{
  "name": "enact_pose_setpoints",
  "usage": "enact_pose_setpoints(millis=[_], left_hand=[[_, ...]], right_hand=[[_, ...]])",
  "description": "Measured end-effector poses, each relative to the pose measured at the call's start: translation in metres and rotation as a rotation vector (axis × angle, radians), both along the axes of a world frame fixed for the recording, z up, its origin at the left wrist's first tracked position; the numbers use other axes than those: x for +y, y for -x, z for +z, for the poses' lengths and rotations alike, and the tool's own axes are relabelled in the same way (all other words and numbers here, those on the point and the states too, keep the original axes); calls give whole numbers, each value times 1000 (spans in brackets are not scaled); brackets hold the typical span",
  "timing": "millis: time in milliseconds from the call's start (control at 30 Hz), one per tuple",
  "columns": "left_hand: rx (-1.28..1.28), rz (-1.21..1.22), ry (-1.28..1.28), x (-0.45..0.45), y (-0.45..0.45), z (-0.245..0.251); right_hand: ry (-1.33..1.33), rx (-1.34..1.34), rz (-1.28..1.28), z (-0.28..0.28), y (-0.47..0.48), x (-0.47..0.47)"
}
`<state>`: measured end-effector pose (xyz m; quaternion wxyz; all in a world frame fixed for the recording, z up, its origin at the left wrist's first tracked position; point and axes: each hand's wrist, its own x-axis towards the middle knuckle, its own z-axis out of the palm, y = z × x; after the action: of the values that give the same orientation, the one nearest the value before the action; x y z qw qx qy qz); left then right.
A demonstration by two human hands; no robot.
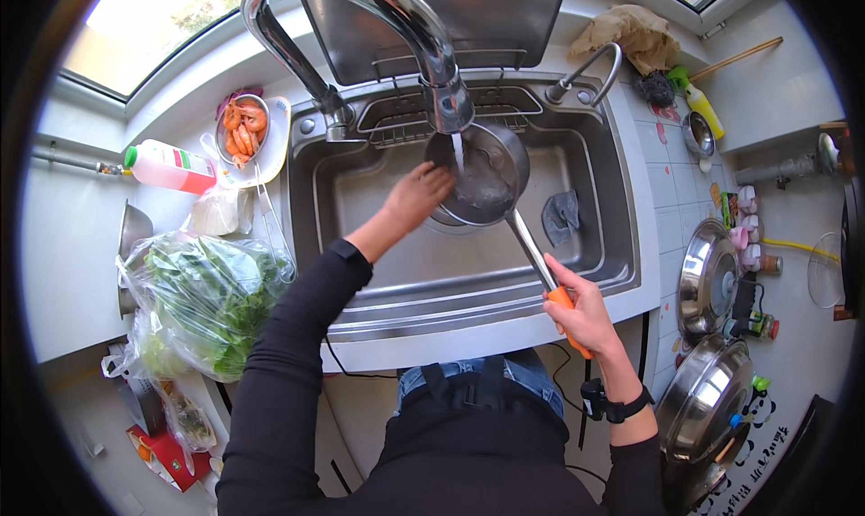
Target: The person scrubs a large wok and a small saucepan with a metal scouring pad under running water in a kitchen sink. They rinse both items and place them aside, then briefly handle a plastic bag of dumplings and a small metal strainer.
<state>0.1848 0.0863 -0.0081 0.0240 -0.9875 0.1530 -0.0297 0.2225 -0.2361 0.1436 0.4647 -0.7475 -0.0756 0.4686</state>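
Observation:
My right hand (pixel 579 313) grips the orange-ended handle (pixel 540 256) of a stainless steel saucepan (pixel 511 161). The pan is tilted over the sink basin (pixel 419 259), its mouth under the chrome faucet (pixel 451 104). A stream of running water (pixel 459 152) falls into it, and some water (pixel 480 190) lies inside. At the pan's left rim is my left hand (pixel 426 190), back upward, fingers extended over the edge; its fingertips overlap the pan's inside, and whether they touch the wall is unclear. A grey cloth (pixel 561 217) lies in the basin, right of the pan.
Left of the sink are a bowl of cooked shrimp (pixel 243 130) on a plate (pixel 276 158), a pink liquid bottle (pixel 172 167) and bagged leafy greens (pixel 209 293). Metal lids (pixel 706 273), a small metal bowl (pixel 697 134) and a spray bottle (pixel 703 107) stand right. A wire rack (pixel 399 134) lines the back.

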Motion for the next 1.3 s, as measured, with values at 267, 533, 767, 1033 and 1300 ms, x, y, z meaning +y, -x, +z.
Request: enact_pose_setpoints(millis=[267,533,767,1033,1300], left_hand=[[-90,328,-134,-23,-18,-2],[355,388,1074,-81,-29,1],[231,-120,-44,18,-17,14],[-52,507,411,35,-8,39],[15,1029,910,89,92,27]], right_hand=[[-7,-155,25,-3,3,8],[-139,-13,-24,2,-4,19],[-2,106,35,18,-21,-18],[-90,431,-206,-15,-27,-10],[-283,778,-305,-61,-5,2]])
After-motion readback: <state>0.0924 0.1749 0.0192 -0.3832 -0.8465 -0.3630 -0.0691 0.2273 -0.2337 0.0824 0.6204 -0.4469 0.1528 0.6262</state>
